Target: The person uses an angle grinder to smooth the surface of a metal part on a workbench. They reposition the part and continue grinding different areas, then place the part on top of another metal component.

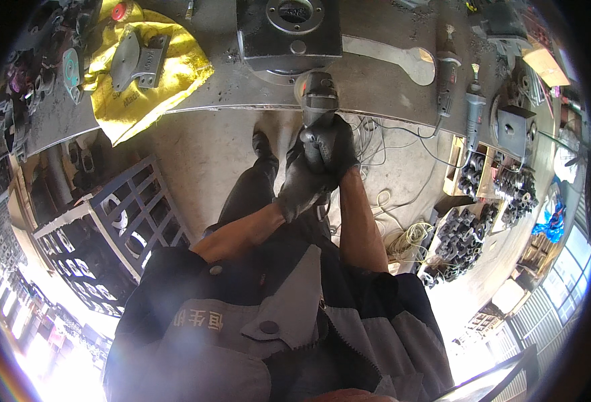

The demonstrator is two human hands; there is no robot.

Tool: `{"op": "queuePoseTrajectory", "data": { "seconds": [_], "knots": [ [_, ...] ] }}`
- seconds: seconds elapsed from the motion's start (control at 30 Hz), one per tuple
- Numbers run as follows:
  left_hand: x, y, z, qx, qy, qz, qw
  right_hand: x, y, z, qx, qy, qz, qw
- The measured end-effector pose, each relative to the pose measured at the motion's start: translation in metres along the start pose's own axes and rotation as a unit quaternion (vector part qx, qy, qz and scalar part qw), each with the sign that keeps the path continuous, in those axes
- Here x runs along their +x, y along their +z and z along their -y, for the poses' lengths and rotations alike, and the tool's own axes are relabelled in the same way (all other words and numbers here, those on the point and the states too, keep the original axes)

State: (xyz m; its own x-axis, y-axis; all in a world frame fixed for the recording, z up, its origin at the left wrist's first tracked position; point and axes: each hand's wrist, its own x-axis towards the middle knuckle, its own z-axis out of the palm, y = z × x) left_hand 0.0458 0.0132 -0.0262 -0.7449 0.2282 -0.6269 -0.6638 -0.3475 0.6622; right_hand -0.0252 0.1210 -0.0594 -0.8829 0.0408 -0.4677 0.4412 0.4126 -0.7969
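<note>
1. Across the top of the frame runs the grey metal workbench (195, 87), its surface dusty and its front edge bowed by the lens.
2. At left of the frame, below the bench, is a slatted metal rack (138, 201).
3. A yellow sack (183, 84) lies at upper left, one corner drooping over the bench edge; it looks soft and creased.
4. At top centre sits a dark metal block (265, 43) with a round, flanged opening. It is probably heavy and rigid, better taken by its lower sides than by the opening.
5. A flat metal plate (376, 49) with a rounded end lies to the right of the block.
6. The power grinder (319, 100) is at upper centre, its head over the bench edge, just beside the block's lower side; whether they touch I cannot tell. It should feel stiff, moderately heavy and head-weighted, so the sound hold is around the body, with fingers clear of the head.
7. The left hand (300, 189), gloved in black, is closed around the rear of the body; its palm side is hidden. The right hand (342, 144), also gloved, is wrapped around the body nearer the head, with no open gap visible.
8. On the sack rests a grey metal fitting (151, 63), likely hard and weighty for its size, best lifted by its outer edges.
</note>
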Motion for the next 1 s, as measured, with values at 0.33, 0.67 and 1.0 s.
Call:
{"op": "queuePoseTrajectory", "data": {
  "seconds": [0.33,0.67,1.0],
  "knots": [
    [-0.008,-0.016,0.012,-0.06,0.01,-0.01,0.998,-0.005,0.022,-0.01,-0.114,-0.128,-0.013,0.985],
    [-0.025,-0.055,0.006,0.008,-0.009,-0.041,0.999,-0.007,0.06,0.004,-0.228,-0.251,0.065,0.939],
    [-0.044,-0.063,0.0,0.157,-0.012,-0.115,0.981,-0.022,0.073,0.027,0.1,0.028,0.094,0.99]
  ]
}}
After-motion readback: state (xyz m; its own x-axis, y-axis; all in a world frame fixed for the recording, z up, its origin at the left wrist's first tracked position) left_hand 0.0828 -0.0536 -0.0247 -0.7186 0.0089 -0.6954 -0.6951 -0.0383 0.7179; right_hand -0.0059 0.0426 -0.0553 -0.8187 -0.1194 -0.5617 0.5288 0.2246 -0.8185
